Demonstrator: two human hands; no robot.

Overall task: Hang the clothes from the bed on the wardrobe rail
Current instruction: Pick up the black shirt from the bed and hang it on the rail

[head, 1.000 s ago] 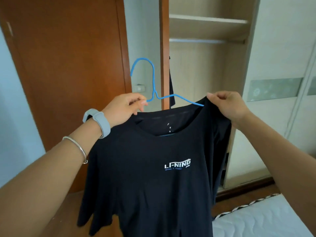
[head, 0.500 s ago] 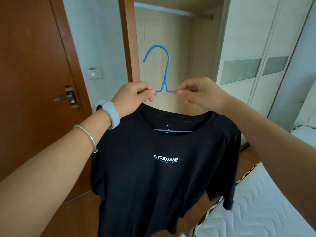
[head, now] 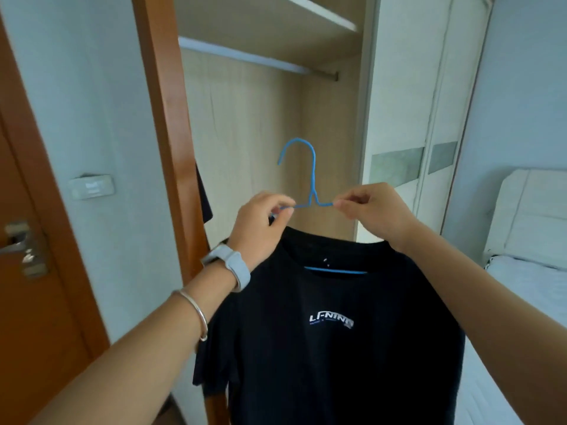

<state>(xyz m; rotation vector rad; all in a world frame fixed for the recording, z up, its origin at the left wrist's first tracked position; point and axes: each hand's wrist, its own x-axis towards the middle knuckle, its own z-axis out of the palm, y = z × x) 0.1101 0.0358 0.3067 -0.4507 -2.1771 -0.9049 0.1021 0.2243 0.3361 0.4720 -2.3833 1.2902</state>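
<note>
Forearms (head: pixel 132 357) rising from the lower corners, left wrist wearing a thin silver bangle (head: pixel 196 314) and a pale grey watch band (head: pixel 230 266). Between them, black short-sleeved T-shirt (head: pixel 331 372) with white chest lettering, hanging straight down from a thin blue wire hanger (head: pixel 314 176), the hanger's lower bar showing inside the neck opening. Left hand (head: pixel 260 225) pinching the hanger's left shoulder wire between thumb and forefinger, remaining fingers curled in. Right hand (head: pixel 372 214) pinching the right shoulder wire likewise, just beside the stem, other fingers folded. Hook upright and free, held in front of the open wardrobe, well below the pale metal rail (head: pixel 245 56) and touching nothing. Beyond, light wooden shelf (head: pixel 276 26) above the rail; dark garment (head: pixel 205 200) hanging at the wardrobe's left edge, half hidden by the orange-brown wooden frame (head: pixel 162 118). At far left, brown door (head: pixel 36 302) with metal handle (head: pixel 21 243) and white wall switch (head: pixel 91 187); at right, white sliding wardrobe doors (head: pixel 429 102) and white quilted bed (head: pixel 527 289).
</note>
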